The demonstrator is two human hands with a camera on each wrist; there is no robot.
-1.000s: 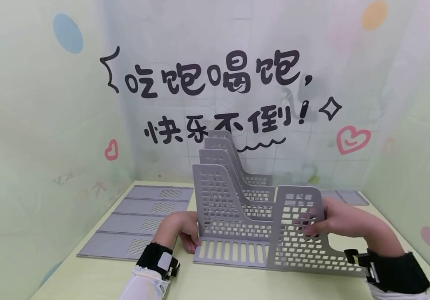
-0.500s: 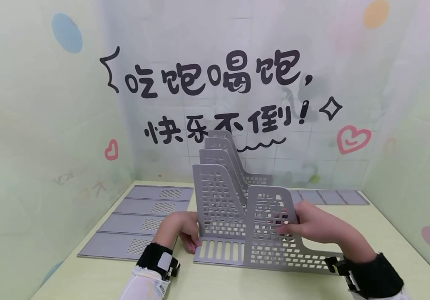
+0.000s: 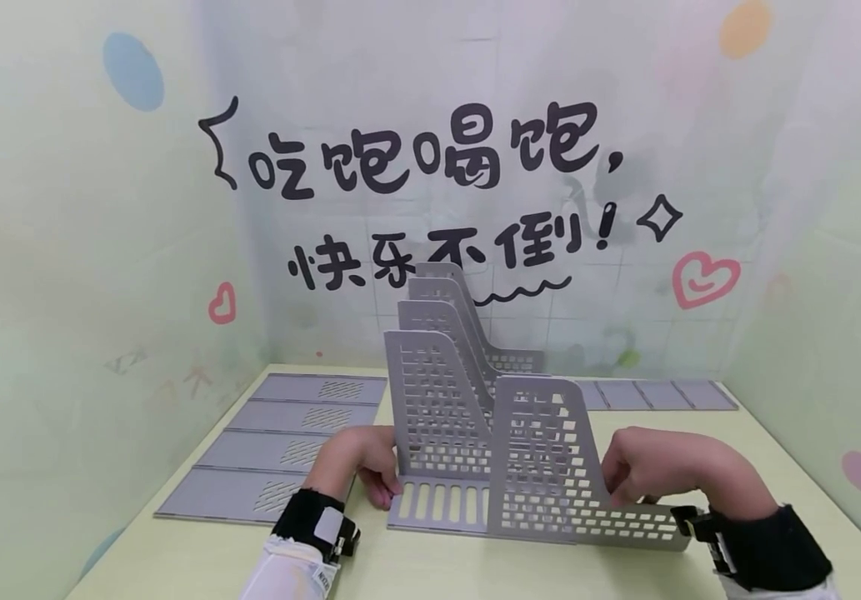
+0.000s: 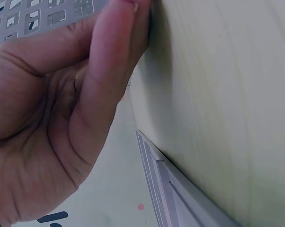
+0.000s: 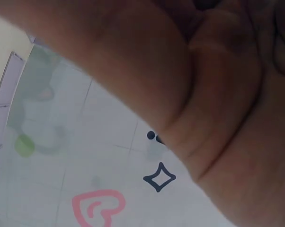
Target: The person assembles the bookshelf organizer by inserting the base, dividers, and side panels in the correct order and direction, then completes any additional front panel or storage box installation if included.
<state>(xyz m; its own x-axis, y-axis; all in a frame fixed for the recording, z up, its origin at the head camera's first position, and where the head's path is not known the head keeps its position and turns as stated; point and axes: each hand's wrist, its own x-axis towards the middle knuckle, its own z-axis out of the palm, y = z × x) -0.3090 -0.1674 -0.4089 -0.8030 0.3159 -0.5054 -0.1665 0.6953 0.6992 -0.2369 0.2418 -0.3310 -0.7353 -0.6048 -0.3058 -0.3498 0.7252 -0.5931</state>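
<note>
A grey file rack with perforated dividers stands upright in the middle of the table in the head view. Its slotted base shows at the front left. My left hand holds the rack's left side low down, near the base corner; the left wrist view shows thumb and fingers close together against it. A separate perforated side panel stands upright at the front, overlapping the rack's right part. My right hand pinches this panel's low top edge, just past its sloping shoulder. Its fingertips are partly hidden behind the panel.
Flat grey panels with slanted slots lie in a row along the table's left side. More flat grey pieces lie along the back right. Printed curtains enclose the table.
The side panel moved left across the rack's front in my right hand. Then that hand shifted from the panel's tall part to its low edge. My left hand stayed put.
</note>
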